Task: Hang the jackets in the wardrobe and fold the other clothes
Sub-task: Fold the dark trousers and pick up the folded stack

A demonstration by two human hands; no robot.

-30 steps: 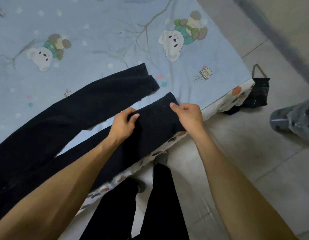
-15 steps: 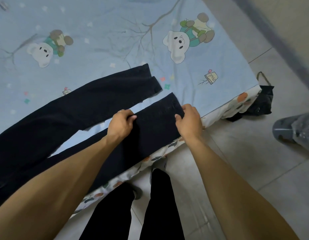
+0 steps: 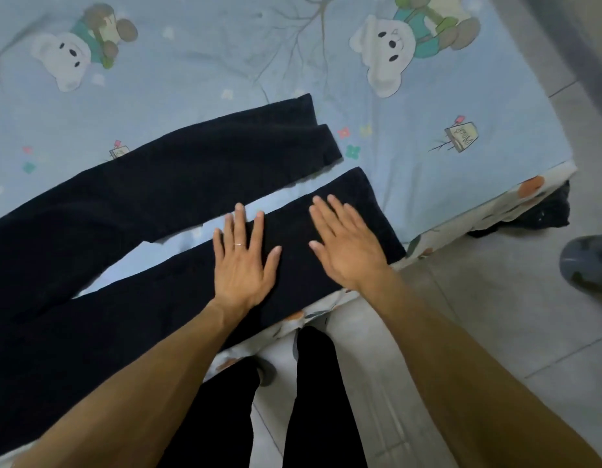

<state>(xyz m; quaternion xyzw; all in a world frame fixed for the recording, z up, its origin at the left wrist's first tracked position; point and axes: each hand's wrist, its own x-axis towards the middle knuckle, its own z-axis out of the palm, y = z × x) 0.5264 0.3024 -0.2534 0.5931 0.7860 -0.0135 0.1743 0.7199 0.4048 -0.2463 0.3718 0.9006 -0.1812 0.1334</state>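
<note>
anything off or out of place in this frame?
Mostly fine. Both hands, left hand and right hand, lie flat on the near leg of the dark trousers. A dark garment lies on the floor by the bed corner, unfolded.

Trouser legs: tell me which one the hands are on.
The near trouser leg, along the bed's edge. Both the left hand and right hand lie flat on it; the far leg lies untouched.

both flat hands (image 3: 245,265) on trousers (image 3: 124,204)
</note>
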